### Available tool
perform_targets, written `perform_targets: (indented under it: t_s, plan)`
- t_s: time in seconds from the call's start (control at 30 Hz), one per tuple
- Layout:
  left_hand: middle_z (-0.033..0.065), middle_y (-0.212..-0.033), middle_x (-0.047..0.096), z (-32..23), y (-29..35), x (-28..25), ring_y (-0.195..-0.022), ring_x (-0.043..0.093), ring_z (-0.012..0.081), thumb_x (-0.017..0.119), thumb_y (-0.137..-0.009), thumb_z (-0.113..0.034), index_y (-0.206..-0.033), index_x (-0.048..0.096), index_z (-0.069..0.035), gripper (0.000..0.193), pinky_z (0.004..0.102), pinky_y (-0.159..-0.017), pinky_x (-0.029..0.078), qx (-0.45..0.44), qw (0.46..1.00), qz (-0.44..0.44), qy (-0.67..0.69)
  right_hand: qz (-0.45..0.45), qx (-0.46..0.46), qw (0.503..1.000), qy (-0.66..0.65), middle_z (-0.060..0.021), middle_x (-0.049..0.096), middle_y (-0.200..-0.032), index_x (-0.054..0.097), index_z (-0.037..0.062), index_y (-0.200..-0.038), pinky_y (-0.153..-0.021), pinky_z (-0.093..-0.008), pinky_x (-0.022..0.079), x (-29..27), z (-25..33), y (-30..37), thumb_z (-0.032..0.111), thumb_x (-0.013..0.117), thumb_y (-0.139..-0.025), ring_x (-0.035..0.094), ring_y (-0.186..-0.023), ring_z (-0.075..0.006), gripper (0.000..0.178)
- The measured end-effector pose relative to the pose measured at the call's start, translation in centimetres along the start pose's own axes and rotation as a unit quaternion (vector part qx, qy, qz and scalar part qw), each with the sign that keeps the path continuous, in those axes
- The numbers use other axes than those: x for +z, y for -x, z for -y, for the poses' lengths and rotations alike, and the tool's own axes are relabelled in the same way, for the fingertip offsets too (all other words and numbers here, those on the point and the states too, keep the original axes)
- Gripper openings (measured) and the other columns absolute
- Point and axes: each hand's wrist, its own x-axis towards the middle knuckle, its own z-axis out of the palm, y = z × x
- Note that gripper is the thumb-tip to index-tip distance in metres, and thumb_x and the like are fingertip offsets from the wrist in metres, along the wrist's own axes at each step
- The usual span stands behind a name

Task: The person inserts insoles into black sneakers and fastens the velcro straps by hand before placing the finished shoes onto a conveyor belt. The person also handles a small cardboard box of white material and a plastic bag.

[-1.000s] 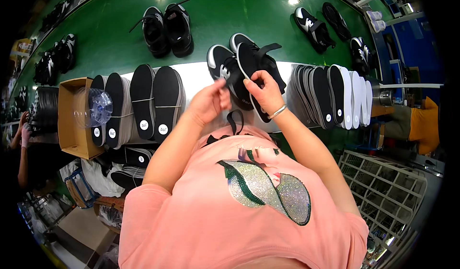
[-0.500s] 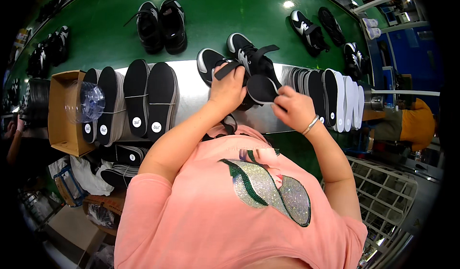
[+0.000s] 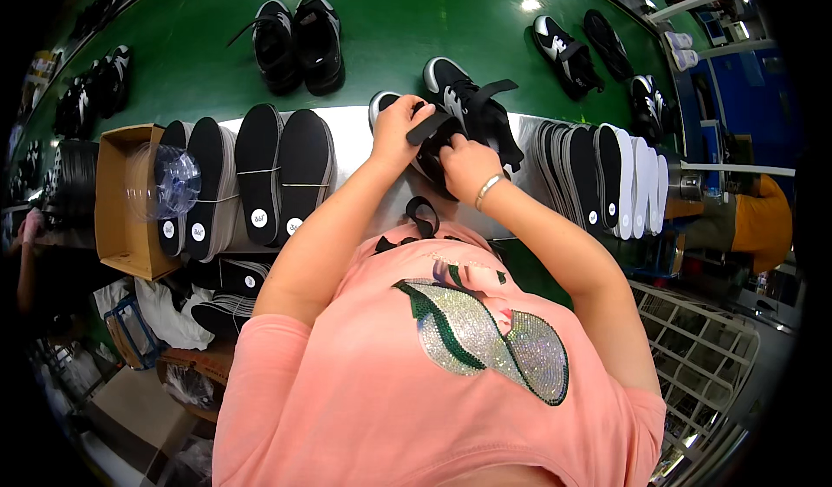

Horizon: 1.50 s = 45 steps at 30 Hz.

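Note:
A black shoe [image 3: 426,145] with a white sole rim lies on the pale strip of the bench [image 3: 351,136], right in front of me. My left hand [image 3: 397,126] grips its left side and strap. My right hand [image 3: 466,165], with a bracelet on the wrist, presses into the shoe's opening from the right. A second black and white shoe [image 3: 472,101] with loose black straps lies just beyond, touching the first.
Bundles of black insoles [image 3: 260,175] stand left of the shoe, next to a cardboard box [image 3: 117,205] holding a clear plastic reel. More insoles, black and white [image 3: 607,171], stand at the right. Pairs of black shoes [image 3: 295,41] rest on the green belt. A wire cage [image 3: 702,357] is lower right.
The shoe came down from in front of my chest onto the bench. Both hands followed it forward, and my right hand moved from above the shoe into its opening.

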Motion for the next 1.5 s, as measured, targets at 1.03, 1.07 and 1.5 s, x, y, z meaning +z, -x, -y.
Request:
perform_targets:
  t_s: [1.03, 1.07, 1.5]
  plan:
    - [0.0119, -0.07, 0.061, 1.9, 0.3, 0.6, -0.062, 0.057, 0.0183, 0.058, -0.079, -0.022, -0.085, 0.058, 0.002, 0.024, 0.028, -0.058, 0.044, -0.02, 0.994, -0.022, 0.102, 0.316, -0.116, 0.941, 0.043, -0.018, 0.062, -0.088, 0.065, 0.0036, -0.085, -0.073, -0.0355, 0.048, -0.4, -0.7, -4.7, 0.008, 0.056, -0.065, 0.06, -0.085, -0.0292, 0.022]
    - [0.0121, -0.07, 0.061, 1.9, 0.2, 0.6, -0.062, 0.057, 0.0187, 0.058, -0.08, -0.022, -0.085, 0.058, 0.002, 0.024, 0.0282, -0.059, 0.044, -0.022, 0.995, -0.019, 0.099, 0.312, -0.126, 0.94, 0.057, -0.017, 0.062, -0.089, 0.065, 0.0031, -0.087, -0.072, -0.035, 0.048, -0.3, -0.6, -4.7, 0.007, 0.057, -0.065, 0.061, -0.085, -0.0286, 0.023]
    - [0.014, -0.069, 0.06, 0.5, 0.6, 0.0, -0.062, 0.058, 0.0246, 0.057, -0.079, -0.022, -0.085, 0.058, 0.0, 0.023, 0.0309, -0.059, 0.044, 0.003, 0.999, -0.038, 0.009, 0.337, -0.07, 0.934, 0.097, -0.0117, 0.064, -0.09, 0.062, 0.0043, -0.092, -0.079, -0.0381, 0.042, -2.6, 0.1, -2.7, 0.014, 0.055, -0.071, 0.062, -0.084, -0.0245, 0.024]
